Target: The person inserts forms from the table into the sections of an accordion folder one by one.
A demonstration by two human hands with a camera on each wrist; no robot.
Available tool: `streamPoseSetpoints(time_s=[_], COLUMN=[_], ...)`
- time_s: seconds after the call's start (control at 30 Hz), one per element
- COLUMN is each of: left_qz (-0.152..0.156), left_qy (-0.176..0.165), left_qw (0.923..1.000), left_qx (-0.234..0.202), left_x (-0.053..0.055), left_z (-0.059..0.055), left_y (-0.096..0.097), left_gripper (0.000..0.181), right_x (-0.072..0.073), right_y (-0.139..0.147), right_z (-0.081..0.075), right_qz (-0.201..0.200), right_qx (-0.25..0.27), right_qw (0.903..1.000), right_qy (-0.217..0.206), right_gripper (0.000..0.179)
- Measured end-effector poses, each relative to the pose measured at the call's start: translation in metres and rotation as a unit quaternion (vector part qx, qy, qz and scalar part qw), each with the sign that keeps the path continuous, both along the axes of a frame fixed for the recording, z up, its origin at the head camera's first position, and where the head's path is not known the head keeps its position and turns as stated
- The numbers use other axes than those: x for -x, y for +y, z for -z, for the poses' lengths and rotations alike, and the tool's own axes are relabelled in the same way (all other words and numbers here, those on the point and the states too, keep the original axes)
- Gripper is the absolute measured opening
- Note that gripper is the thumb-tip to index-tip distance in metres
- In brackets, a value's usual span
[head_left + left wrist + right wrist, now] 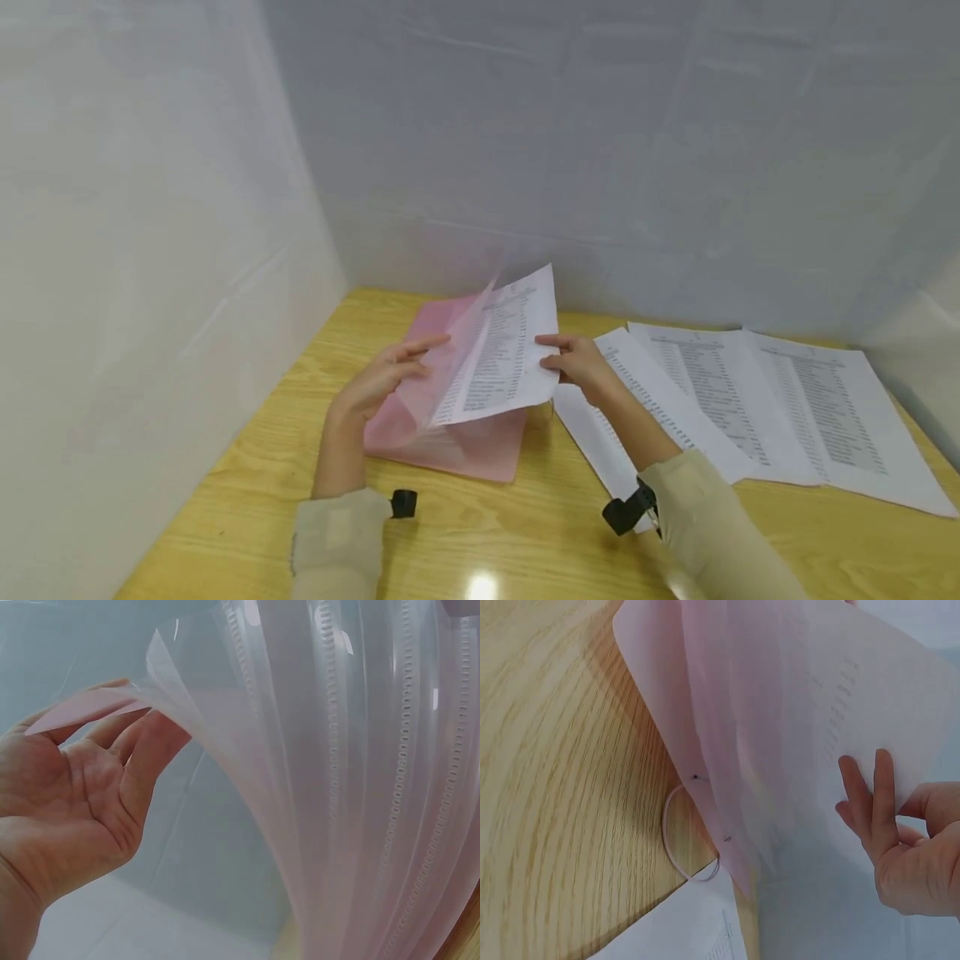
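Pink translucent plastic folder with clear inner sleeves (487,450) lies open just short of my twelve o'clock, on the yellow wood-grain table (247,500), its upper leaves lifted and bowed. My left hand (378,379), at its nine o'clock, pinches those leaves by their edge between thumb and fingers. My right hand (585,367) pinches the three o'clock edge of a white paper sheet printed with columns of text (517,350). That sheet slants up at twelve o'clock, against the lifted leaves; I cannot tell whether its inner edge sits inside a sleeve. A thin pink elastic loop (666,836) hangs from the folder's edge. Between one and three o'clock, overlapping white printed pages (720,400) are spread on the table, partly beneath my right forearm (637,421).
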State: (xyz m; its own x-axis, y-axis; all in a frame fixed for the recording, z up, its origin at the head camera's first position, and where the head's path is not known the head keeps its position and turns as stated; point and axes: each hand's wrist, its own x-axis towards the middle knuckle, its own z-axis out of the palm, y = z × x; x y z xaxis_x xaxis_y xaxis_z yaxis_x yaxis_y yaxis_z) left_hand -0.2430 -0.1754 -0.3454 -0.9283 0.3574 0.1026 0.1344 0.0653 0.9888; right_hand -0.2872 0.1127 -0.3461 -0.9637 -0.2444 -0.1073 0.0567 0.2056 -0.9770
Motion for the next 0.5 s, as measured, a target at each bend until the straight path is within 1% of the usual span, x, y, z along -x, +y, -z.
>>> streamPoseSetpoints(time_s=[0.17,0.3,0.4,0.5], left_qz=[0.002,0.001,0.005,0.009], left_qy=[0.004,0.01,0.012,0.013], left_qw=[1.0,0.9999,0.9998,0.9997], left_qx=[0.008,0.008,0.012,0.017], left_x=[-0.001,-0.003,-0.002,-0.002], left_z=[-0.001,-0.003,-0.003,-0.002], left_y=[0.002,0.002,0.002,0.002], left_gripper=[0.049,0.049,0.049,0.048], right_x=[-0.009,-0.012,-0.011,-0.01], right_y=[-0.006,-0.011,-0.014,-0.013], right_z=[-0.002,0.0,0.004,0.009], right_qz=[0.034,0.048,0.051,0.058], right_qx=[-0.002,-0.015,-0.025,-0.013], right_qw=[0.9988,0.9971,0.9964,0.9969], right_qy=[0.034,0.057,0.063,0.052], right_gripper=[0.044,0.043,0.043,0.043])
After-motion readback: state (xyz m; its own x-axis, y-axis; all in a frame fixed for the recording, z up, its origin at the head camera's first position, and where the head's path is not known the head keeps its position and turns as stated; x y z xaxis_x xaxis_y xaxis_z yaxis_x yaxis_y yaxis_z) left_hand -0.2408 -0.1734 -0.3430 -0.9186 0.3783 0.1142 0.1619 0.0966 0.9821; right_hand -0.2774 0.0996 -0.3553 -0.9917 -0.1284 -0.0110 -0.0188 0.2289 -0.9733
